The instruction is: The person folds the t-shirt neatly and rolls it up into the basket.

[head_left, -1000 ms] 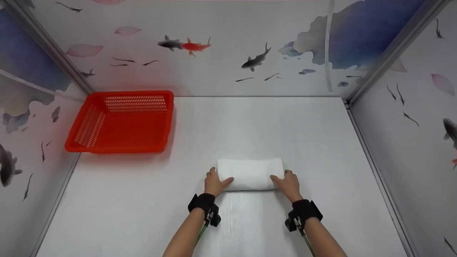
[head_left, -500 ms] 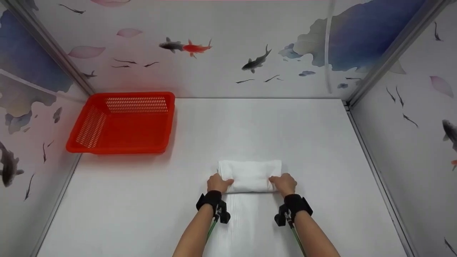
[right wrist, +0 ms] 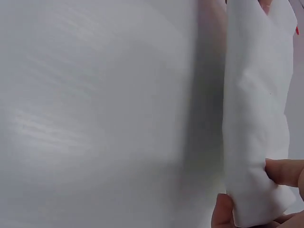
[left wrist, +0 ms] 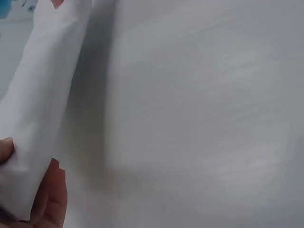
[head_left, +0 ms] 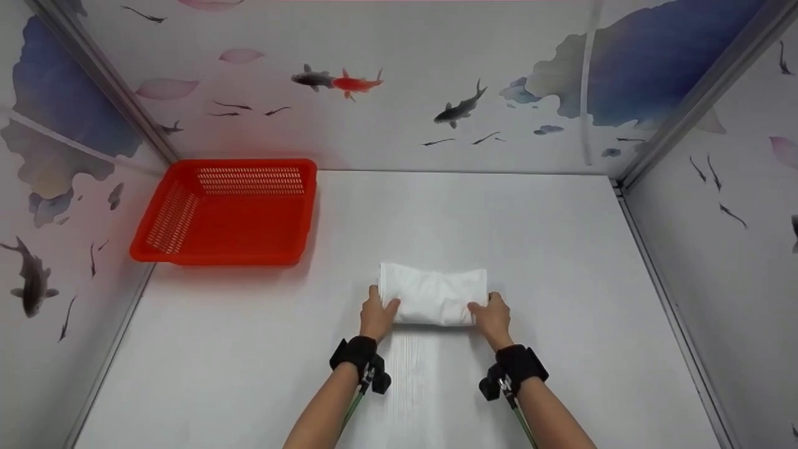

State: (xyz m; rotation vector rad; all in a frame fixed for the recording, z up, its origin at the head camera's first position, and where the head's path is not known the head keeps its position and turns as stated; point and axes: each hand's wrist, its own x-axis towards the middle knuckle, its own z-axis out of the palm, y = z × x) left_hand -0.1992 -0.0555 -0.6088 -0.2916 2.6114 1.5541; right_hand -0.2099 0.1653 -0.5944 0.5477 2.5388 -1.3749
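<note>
A folded white cloth (head_left: pixel 433 296) lies crosswise between my two hands, its surface creased. My left hand (head_left: pixel 376 317) grips the left end, thumb on top and fingers at the underside. At the opposite end my right hand (head_left: pixel 492 318) pinches it in the same way. In the left wrist view the cloth (left wrist: pixel 45 76) stands off the white surface, with a dark shadow beside it. The right wrist view shows the thumb (right wrist: pixel 283 172) pressing a dent into the cloth, and fingertips (right wrist: pixel 222 211) curling round its lower edge.
A red plastic basket (head_left: pixel 249 227) with slotted sides sits at the back left of the white tabletop (head_left: pixel 530 231). Walls printed with fish and petals enclose the table at the back (head_left: pixel 399 125), left and right. Each wrist wears a black strap (head_left: pixel 522 362) with a small device and a green cable.
Both hands have tightened on the cloth's ends and raised it a little, away from me. The cloth has become more creased. The basket stays in place while the head view shifts slightly.
</note>
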